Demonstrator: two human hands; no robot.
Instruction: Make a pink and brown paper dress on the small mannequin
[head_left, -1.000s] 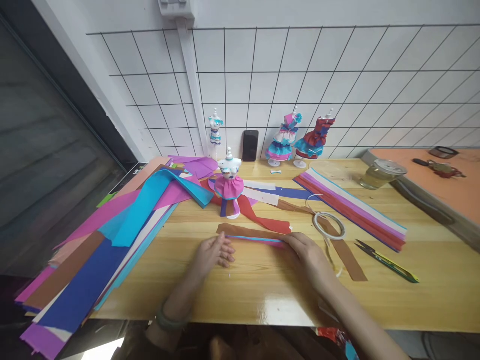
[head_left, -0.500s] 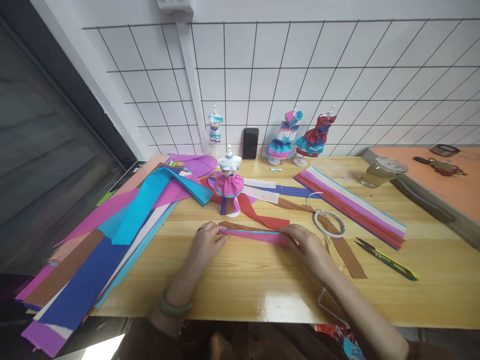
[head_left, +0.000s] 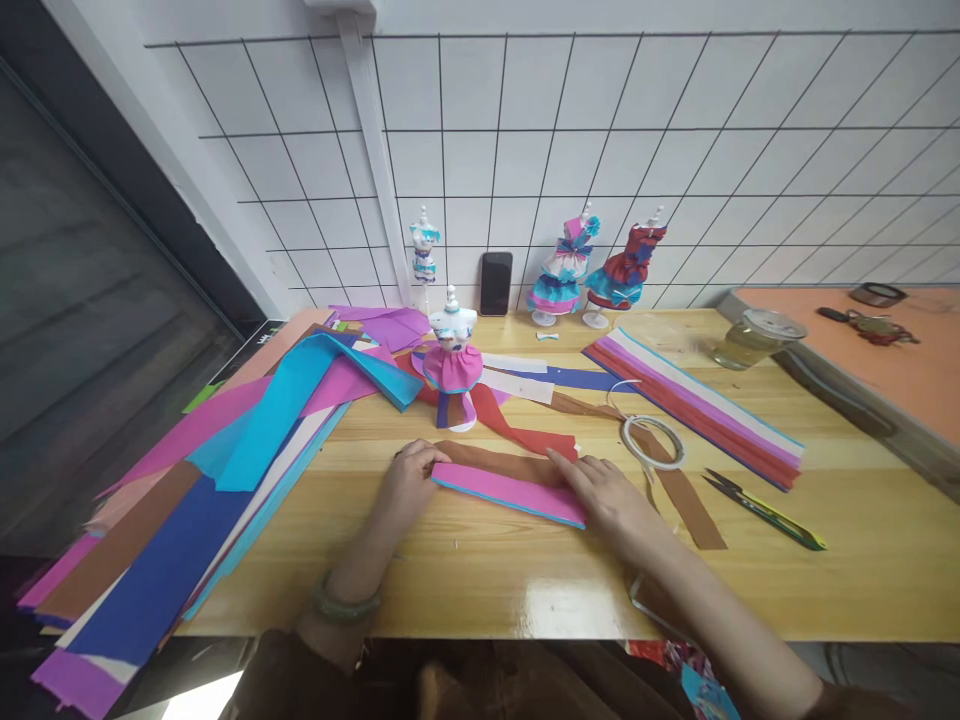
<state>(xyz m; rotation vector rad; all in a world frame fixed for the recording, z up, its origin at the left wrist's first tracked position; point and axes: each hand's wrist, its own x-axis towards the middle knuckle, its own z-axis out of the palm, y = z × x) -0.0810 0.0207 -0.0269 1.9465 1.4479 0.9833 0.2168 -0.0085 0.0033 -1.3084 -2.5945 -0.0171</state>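
A pink crepe paper strip [head_left: 506, 494] with a blue edge lies across the front of the wooden table, its blue edge facing me. At its left end my left hand [head_left: 409, 482] is closed, thumb and fingertips pinching the corner. Over its right end my right hand [head_left: 609, 497] grips it, with part of the strip hidden under the fingers. Just behind runs a brown paper strip [head_left: 499, 460], touching the pink one. A small white dress form [head_left: 453, 345] in a pink skirt stands behind both strips.
Many coloured paper strips [head_left: 161, 535] are heaped at the left. To the right lie a roll of white tape [head_left: 654, 443], yellow-handled thread snips [head_left: 769, 512] and a striped paper stack [head_left: 697, 405]. A phone [head_left: 496, 284] and a lidded glass [head_left: 757, 338] stand farther back.
The pink strip has turned over toward me, so its broad pink face shows and its blue edge is now in front. More of the brown strip behind is visible.
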